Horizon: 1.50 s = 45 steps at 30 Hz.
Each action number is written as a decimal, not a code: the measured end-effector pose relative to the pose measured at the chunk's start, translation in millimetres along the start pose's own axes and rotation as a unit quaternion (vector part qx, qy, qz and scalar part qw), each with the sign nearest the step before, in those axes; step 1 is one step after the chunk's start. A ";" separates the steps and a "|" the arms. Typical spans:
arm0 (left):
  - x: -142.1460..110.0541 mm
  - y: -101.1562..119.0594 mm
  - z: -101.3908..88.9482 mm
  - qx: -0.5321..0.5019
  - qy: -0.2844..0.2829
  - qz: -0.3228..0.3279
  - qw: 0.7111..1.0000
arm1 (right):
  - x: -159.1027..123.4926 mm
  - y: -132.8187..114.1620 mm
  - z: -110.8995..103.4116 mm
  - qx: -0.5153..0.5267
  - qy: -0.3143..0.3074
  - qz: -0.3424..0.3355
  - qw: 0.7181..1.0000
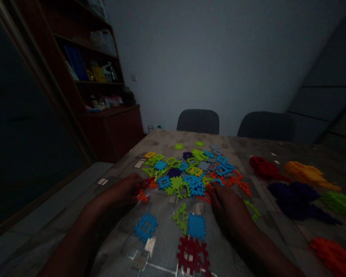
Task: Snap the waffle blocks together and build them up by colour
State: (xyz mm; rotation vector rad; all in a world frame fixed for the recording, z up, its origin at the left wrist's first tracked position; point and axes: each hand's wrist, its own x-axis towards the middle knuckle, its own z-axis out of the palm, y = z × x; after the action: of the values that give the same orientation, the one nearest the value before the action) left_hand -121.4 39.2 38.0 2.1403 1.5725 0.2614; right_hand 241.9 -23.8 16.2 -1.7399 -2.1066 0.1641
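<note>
My left hand is at the left edge of a loose pile of notched plastic building tiles, its fingers closed around a red tile. Next to those fingers lies an orange tile. At the pile's front right, my right hand has its fingers pressed together on an orange tile, mostly hidden by the hand. Between the hands lie green, blue and purple tiles, among them a green frame-like tile. Closer to me are a blue window tile, a solid blue tile and a dark red tile.
Sorted heaps lie on the right of the table: red, yellow, purple, green and orange. Two chairs stand behind the far table edge. A wooden shelf unit is at the left.
</note>
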 end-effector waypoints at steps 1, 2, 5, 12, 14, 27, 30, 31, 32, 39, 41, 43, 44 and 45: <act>1.5 1.2 0.5 0.001 0.000 0.008 1.000 | -3.0 2.0 -2.6 0.021 0.012 0.009 1.000; 3.4 1.5 1.0 0.002 0.001 0.015 1.000 | -6.9 4.5 -5.3 0.048 0.026 0.018 0.998; 11.7 -2.1 3.8 0.004 0.007 0.028 1.000 | -22.9 13.3 -12.3 0.138 0.062 0.047 0.987; 17.9 -7.2 7.6 0.018 0.040 0.011 0.999 | -53.4 26.0 -3.2 0.177 0.005 0.054 0.983; 15.1 -6.3 8.0 0.032 0.047 -0.006 0.998 | -55.5 26.9 2.4 0.144 0.018 0.049 0.988; 17.3 -12.7 20.7 -0.029 0.024 0.035 0.999 | -53.3 45.8 -20.5 0.117 0.057 0.087 0.988; 17.4 -8.9 20.5 -0.038 0.023 0.062 0.997 | -56.0 43.6 -22.5 0.115 0.034 0.078 0.990; 17.9 -7.3 19.6 -0.040 0.024 0.062 0.997 | -57.0 40.9 -21.1 0.116 0.020 0.065 0.991; 18.5 -5.9 18.4 -0.038 0.029 0.057 0.997 | -57.9 38.2 -19.3 0.120 0.002 0.049 0.992; 15.9 29.7 36.6 -0.003 0.117 0.111 0.987 | -51.4 53.2 -11.1 0.044 0.036 0.035 0.998; 7.7 57.1 56.4 -0.007 0.111 0.191 0.975 | -44.5 65.6 -8.5 -0.016 0.048 0.060 0.997; -2.7 89.1 77.5 -0.009 0.073 0.257 0.964 | -37.3 74.9 -4.7 -0.050 0.045 0.089 0.994; -7.7 105.2 86.8 0.000 0.051 0.293 0.955 | -34.2 77.6 -2.7 -0.056 0.043 0.100 0.992; -11.9 120.7 94.9 0.004 0.042 0.327 0.944 | -31.5 79.0 -1.0 -0.059 0.039 0.105 0.992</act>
State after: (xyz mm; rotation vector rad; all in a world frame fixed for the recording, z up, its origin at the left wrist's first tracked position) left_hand 16.7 -24.5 13.9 2.6259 0.8445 0.5628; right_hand 319.1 -37.1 -16.8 -2.0027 -1.9097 0.0301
